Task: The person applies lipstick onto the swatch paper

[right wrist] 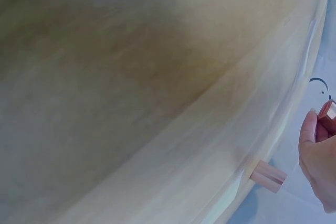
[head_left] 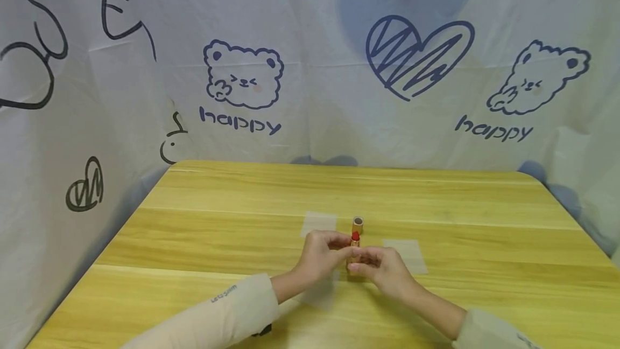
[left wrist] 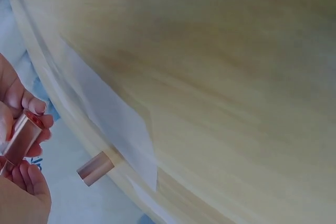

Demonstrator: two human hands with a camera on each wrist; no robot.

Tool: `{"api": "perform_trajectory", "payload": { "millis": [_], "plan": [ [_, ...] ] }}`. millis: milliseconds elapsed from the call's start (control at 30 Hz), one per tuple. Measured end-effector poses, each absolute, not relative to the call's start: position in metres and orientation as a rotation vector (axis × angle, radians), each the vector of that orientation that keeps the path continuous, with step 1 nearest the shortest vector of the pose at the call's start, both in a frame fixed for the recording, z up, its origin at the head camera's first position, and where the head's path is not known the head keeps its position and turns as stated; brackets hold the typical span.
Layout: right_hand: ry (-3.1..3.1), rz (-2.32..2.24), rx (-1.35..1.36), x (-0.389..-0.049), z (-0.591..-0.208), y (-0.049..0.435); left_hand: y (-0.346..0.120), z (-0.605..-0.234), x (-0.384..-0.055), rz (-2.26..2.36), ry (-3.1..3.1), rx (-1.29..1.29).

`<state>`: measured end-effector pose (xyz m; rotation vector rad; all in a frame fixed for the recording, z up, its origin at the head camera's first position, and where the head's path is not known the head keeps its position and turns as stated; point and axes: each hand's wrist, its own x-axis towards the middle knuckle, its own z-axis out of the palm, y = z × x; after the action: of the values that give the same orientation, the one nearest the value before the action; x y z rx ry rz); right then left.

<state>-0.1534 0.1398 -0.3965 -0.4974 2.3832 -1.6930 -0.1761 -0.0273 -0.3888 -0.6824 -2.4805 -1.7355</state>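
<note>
An uncapped lipstick with a red tip and a shiny gold tube is held upright over the middle of the table. My left hand pinches it just under the red tip, thumb in front. My right hand grips it lower down, thumb and fingers around the base. Fingers hide much of the tube. In the left wrist view the metallic lipstick appears between the fingers at the left edge. Behind both hands the lipstick's cap stands apart on the table, its hollow end up.
Pale thin squares lie on the wood-grain table: one square behind the left hand, another square right of the right hand, a third square nearer me. A small dark object shows under the left sleeve. A drawn-on white sheet hangs behind.
</note>
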Motion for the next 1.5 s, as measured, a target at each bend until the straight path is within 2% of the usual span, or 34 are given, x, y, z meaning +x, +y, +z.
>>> {"api": "perform_trajectory", "payload": {
  "millis": [367, 1033, 1500],
  "plan": [
    [2.433, -1.645, -0.533, -0.1541, -0.3974, 0.1396, -0.0288, -0.3884, -0.1729, -1.734, -2.445, -0.699],
    [2.509, -1.668, -0.449, -0.1542, -0.3989, 0.1337, -0.02, -0.3875, -0.1691, -1.624, -2.429, -0.538],
    [2.441, -1.66, -0.535, -0.1546, -0.3949, 0.1384, -0.0287, -0.3843, -0.1763, -1.796, -2.467, -0.671]
  ]
}}
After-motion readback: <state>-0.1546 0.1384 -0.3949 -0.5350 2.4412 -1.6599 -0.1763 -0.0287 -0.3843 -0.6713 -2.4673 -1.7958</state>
